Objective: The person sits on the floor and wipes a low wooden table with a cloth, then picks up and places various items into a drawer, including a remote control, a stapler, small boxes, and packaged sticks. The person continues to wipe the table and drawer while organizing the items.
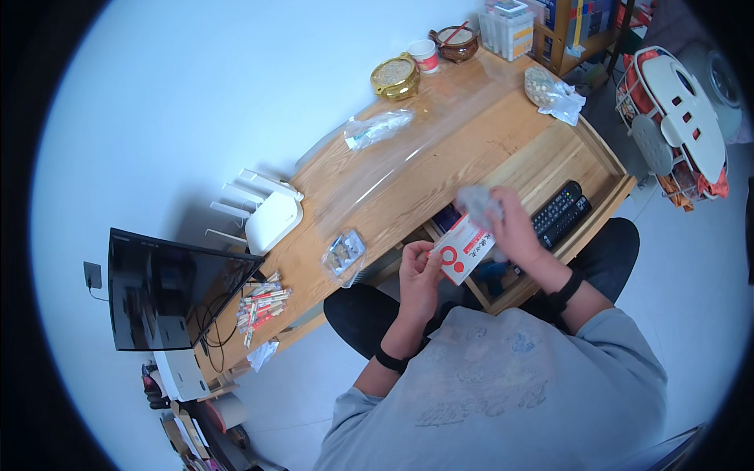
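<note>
My left hand (419, 277) grips the near left end of a flat white-and-red cardboard box (465, 250), which bears writing. In my right hand (517, 226) is a blurred, crumpled greyish cloth or wipe (478, 206), held against the far right part of the box. The box is tilted above a pulled-out wooden drawer (565, 147). Inside the drawer, to the right of my right hand, lie two black remote controls (556, 215). A dark teal object (490, 275) shows in the drawer below my right hand.
On the wooden table (424, 171) are a blister pack in clear plastic (344, 253), a pile of wrapped sticks (263, 303), a white router (274, 218) and a black monitor (171, 294). A golden pot (396, 79), a paper cup (424, 56) and a plastic bag (380, 128) sit farther back.
</note>
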Tool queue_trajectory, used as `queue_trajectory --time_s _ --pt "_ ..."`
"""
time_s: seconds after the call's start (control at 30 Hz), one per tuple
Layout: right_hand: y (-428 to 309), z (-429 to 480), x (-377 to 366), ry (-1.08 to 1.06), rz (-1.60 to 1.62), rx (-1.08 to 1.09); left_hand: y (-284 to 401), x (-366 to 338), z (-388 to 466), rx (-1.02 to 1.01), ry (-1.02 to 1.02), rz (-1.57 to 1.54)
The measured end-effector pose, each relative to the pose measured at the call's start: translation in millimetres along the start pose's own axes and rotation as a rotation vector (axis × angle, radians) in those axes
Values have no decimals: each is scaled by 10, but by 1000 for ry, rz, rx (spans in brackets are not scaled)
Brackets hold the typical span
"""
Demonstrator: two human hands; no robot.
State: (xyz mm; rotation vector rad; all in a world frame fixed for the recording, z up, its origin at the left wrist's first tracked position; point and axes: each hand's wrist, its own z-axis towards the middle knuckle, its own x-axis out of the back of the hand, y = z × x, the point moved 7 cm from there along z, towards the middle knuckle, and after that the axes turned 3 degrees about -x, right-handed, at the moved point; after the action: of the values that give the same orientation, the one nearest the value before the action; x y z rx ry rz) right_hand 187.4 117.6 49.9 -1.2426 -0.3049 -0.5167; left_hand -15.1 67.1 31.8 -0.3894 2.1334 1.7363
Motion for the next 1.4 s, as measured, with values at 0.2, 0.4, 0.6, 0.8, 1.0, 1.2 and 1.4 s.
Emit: queue_trajectory --time_s 0.2,0.4,0.6,0.8,1.0,1.2,1.4 --pt "378 -85 54 -101 893 -520 57 42 30 -70 30 -114" --pt "-201 -240 -21 -252 782 -340 -169 -35 127 58 -93 426" --pt "-849 -356 -58 -393 504 226 -170 -209 -33 237 -203 -103" --pt "-930 -504 -296 -557 383 375 -5 -211 -65 147 -176 -198" --pt "-236 -352 -292 -364 201 133 160 -171 -96 51 -198 -132" --pt "350 -430 -200 -292 601 -405 263 -63 6 42 -106 -142" --pt "271 -537 -47 -688 668 -463 -117 23 72 254 -185 161"
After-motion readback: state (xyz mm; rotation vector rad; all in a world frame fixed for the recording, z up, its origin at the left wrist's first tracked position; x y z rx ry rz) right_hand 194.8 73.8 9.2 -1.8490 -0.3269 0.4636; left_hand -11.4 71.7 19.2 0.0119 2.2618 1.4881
